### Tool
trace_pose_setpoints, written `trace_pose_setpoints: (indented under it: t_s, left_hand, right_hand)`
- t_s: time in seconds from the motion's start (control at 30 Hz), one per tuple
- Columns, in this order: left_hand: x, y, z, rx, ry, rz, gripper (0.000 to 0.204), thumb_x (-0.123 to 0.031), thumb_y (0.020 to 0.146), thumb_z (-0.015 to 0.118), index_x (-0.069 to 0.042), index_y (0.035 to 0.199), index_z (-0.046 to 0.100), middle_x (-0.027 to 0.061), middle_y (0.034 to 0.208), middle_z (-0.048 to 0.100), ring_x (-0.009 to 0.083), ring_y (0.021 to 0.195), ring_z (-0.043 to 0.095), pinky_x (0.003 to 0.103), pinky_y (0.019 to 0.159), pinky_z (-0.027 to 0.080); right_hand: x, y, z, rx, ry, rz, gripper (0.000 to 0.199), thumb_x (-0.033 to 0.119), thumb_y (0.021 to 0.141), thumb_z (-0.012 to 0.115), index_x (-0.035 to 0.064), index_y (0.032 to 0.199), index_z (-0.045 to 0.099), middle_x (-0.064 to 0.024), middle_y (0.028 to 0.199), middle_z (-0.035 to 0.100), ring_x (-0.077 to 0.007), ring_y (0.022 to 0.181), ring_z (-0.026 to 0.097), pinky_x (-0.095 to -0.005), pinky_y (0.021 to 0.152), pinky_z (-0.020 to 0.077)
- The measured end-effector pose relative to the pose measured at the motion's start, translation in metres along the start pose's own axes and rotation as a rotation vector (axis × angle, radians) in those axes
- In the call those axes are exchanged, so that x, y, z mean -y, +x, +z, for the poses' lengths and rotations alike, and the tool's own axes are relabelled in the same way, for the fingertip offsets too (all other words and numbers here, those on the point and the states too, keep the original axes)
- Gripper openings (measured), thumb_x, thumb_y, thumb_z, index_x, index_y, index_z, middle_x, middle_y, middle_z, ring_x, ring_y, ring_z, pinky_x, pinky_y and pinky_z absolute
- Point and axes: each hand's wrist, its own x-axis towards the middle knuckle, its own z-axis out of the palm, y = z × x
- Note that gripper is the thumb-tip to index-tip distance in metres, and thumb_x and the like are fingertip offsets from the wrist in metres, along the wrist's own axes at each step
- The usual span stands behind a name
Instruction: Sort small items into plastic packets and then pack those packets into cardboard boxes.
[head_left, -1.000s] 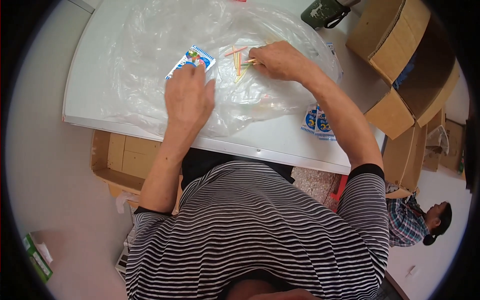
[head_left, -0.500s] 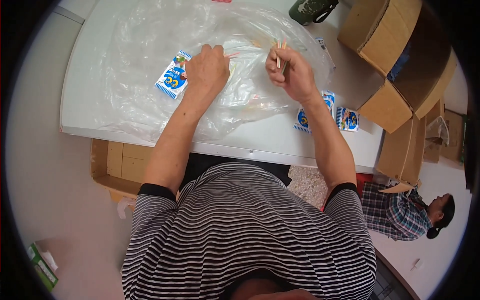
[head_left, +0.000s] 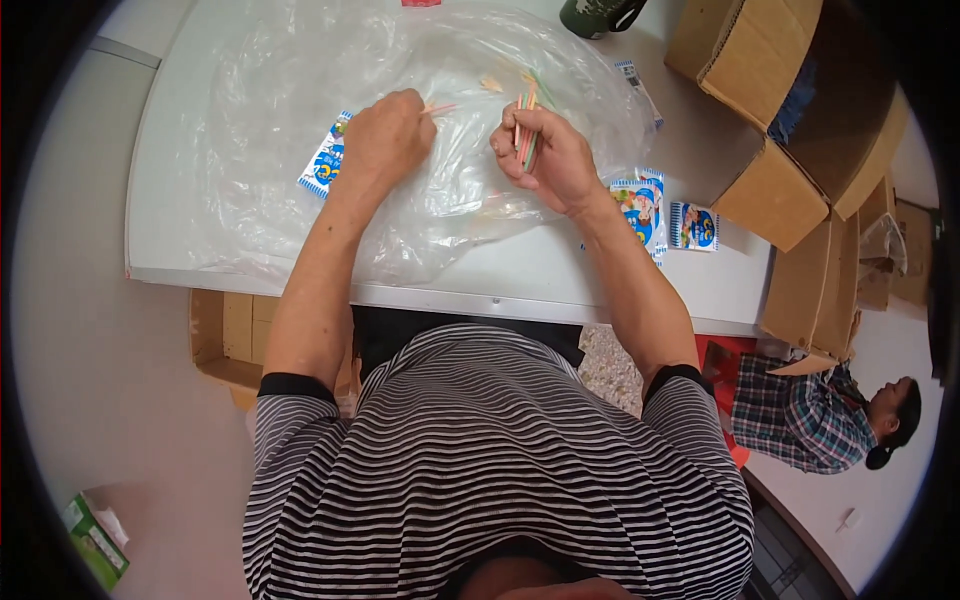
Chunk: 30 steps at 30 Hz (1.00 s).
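Note:
My right hand [head_left: 548, 158] is closed round a small bunch of thin coloured sticks [head_left: 526, 135], pink, green, white and orange, standing up out of the fist. To its left, my left hand [head_left: 388, 138] has its fingers curled together, and thin pink sticks [head_left: 441, 107] poke out past the fingertips. Both hands are over a large clear plastic bag [head_left: 270, 150] spread on the white table. More loose coloured sticks [head_left: 535, 85] lie beyond my right hand, in or under the film. A blue and white packet [head_left: 322, 165] sits beside my left wrist, partly covered by it.
More blue and white packets [head_left: 640, 208] lie by my right forearm, with another [head_left: 694, 226] farther right. A dark green flask [head_left: 598, 14] is at the back. Open cardboard boxes [head_left: 770, 190] crowd the right side. Another person [head_left: 810, 410] in a checked shirt is at the right.
Both hands have shifted left, keeping their sticks. The bunch in my right hand looks fuller and more upright. My left hand now covers more of the packet beside it.

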Motion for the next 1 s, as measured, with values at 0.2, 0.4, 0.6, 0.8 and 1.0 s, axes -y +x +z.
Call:
trace_pose_setpoints:
  t_s: [0.2,0.4,0.6,0.8,1.0]
  left_hand:
    - [0.01,-0.011,-0.002,-0.091,-0.516,-0.13,0.023,-0.019,0.098,0.059,0.003,0.103,0.067,0.0162,0.086,0.071,0.026,0.074,0.067,0.037,0.07,0.051]
    - [0.007,-0.017,0.003,-0.231,-0.86,-0.175,0.021,-0.017,0.099,0.061,0.0,0.109,0.067,0.0143,0.087,0.073,0.0215,0.077,0.069,0.031,0.071,0.051]
    - [-0.001,-0.024,0.005,-0.439,-0.705,0.052,0.013,-0.009,0.094,0.066,-0.003,0.104,0.071,0.0128,0.089,0.072,0.0257,0.076,0.069,0.032,0.068,0.053]
    - [-0.009,-0.034,0.005,-0.429,-0.705,0.026,0.014,-0.007,0.093,0.07,-0.003,0.106,0.075,0.0087,0.092,0.074,0.014,0.077,0.067,0.026,0.068,0.052]
    - [-0.031,-0.035,-0.018,-0.486,-1.251,-0.419,0.015,-0.011,0.089,0.074,0.001,0.098,0.075,0.007,0.082,0.073,0.0123,0.07,0.067,0.025,0.06,0.05]
  right_hand:
    - [-0.003,0.008,0.016,-0.109,0.025,0.064,0.022,0.026,0.101,0.051,0.0049,0.102,0.057,-0.0063,0.079,0.061,-0.0109,0.057,0.051,-0.023,0.04,0.0337]
    - [-0.016,0.028,0.051,-0.213,-0.041,0.12,0.027,0.03,0.099,0.061,0.0039,0.102,0.061,-0.0003,0.073,0.053,-0.0071,0.056,0.047,-0.0211,0.04,0.0289]
    - [-0.023,0.044,0.068,-0.282,0.012,0.108,0.03,0.035,0.101,0.061,0.005,0.102,0.06,0.0035,0.069,0.045,-0.0059,0.054,0.04,-0.021,0.041,0.0259]
    - [-0.029,0.045,0.069,-0.292,-0.049,-0.021,0.027,0.033,0.102,0.06,0.006,0.105,0.06,0.0039,0.069,0.043,-0.0047,0.054,0.038,-0.0209,0.042,0.0254]
    - [-0.021,0.028,0.064,-0.313,-0.058,-0.114,0.031,0.033,0.105,0.053,0.0035,0.114,0.06,0.004,0.071,0.044,-0.0036,0.054,0.035,-0.0201,0.042,0.0248]
